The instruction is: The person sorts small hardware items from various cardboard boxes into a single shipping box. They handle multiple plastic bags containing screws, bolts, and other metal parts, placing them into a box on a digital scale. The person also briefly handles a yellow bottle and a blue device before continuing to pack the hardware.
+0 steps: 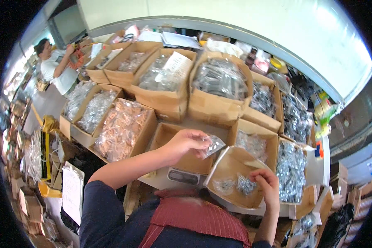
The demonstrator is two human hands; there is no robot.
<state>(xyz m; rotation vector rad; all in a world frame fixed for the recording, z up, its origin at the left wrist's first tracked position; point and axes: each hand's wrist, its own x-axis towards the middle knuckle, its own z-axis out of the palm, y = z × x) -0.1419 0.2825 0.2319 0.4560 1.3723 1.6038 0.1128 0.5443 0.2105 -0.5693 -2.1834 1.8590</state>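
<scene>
Pretty bright shot, with glare blowing out the white wall (pixel 273 29) at upper right. Shiny highlights on the little clear bag (pixel 214 145), fisheye-bent edges, black corners, far left kinda blurry.

Between the left hand (pixel 189 144) and the right hand (pixel 266 182), the air over the shallow cardboard tray (pixel 237 160) lies open; bare bottom shows at its far part, while small metal parts (pixel 246 185) occupy the near part. The left forearm (pixel 142 166) crosses low on the left. Beyond it, tall boxes (pixel 166 103) wall off the far side. Heaped boxes of copper-coloured parts (pixel 123 129), left, and silver parts (pixel 291 171), right, crowd low sideways passage.
</scene>
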